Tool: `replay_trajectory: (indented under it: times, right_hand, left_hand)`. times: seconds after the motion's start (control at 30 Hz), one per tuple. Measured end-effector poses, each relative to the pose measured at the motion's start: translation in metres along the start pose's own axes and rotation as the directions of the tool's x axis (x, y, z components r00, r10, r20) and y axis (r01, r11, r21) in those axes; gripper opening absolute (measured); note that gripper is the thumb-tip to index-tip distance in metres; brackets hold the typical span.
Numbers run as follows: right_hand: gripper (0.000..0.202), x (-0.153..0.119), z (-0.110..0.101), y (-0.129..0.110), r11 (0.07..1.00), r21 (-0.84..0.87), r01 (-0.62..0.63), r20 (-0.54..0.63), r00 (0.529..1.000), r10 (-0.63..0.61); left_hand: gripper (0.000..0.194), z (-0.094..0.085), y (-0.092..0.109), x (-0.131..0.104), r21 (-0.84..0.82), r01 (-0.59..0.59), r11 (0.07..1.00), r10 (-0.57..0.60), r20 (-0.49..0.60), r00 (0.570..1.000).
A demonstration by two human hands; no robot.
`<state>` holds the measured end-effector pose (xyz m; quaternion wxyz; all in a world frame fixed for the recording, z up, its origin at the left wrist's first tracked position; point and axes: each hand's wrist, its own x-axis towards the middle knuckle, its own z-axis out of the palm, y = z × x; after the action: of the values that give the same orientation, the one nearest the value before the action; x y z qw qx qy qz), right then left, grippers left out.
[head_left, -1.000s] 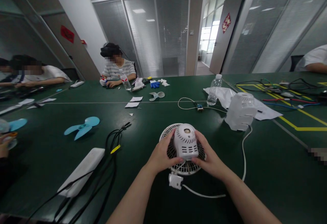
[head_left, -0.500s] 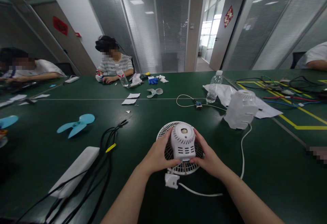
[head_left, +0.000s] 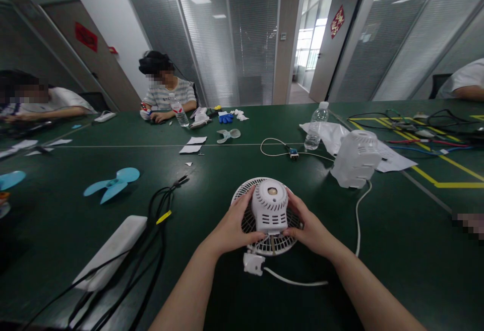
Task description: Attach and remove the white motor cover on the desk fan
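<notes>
A white fan motor housing with vent slots stands over a round white fan grille on the table, directly in front of me. My left hand curves round the housing's left side, thumb at its lower front edge. From the right, my right hand grips the same housing, its thumb near the lower right corner. Just below the grille lies a small white plastic piece, and a white cord runs rightward beside it. Whatever sits between housing and grille is hidden.
To the left are a blue fan blade, black cables and a white power strip. On the right stand another white housing and a water bottle. A co-worker sits across the green table.
The whole view has shifted very slightly. Both hands keep the same hold on the housing, and the right thumb has shifted slightly at its lower edge.
</notes>
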<state>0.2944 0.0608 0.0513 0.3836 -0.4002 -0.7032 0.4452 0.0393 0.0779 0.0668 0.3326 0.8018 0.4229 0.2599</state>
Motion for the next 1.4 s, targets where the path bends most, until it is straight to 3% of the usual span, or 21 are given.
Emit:
replay_trajectory:
  times: [0.4,0.63,0.8,1.23,1.4]
  right_hand:
    - [0.092,-0.001,-0.001,-0.001,0.998,0.062,0.031,0.018,0.999,-0.032]
    - [0.092,-0.001,-0.002,0.004,0.991,0.124,0.045,0.022,0.999,-0.048]
    - [0.102,0.001,0.002,-0.001,0.993,0.108,0.052,-0.006,0.999,-0.052]
    - [0.099,0.0,0.006,0.002,0.999,0.008,0.032,-0.055,0.998,-0.032]
    - [0.098,0.0,0.004,0.0,1.0,-0.02,0.015,-0.044,0.999,-0.016]
  left_hand:
    - [0.104,0.0,-0.012,0.005,-0.104,-0.046,0.994,0.047,0.008,0.999]
    - [0.103,0.011,-0.018,0.007,-0.115,-0.024,0.993,0.017,-0.056,0.998]
    - [0.099,0.014,-0.017,0.007,-0.113,-0.029,0.993,0.018,-0.093,0.996]
    - [0.094,0.006,-0.014,0.007,-0.083,-0.027,0.996,0.023,-0.048,0.999]
    - [0.093,0.005,-0.012,0.007,-0.058,-0.078,0.995,0.075,-0.057,0.996]
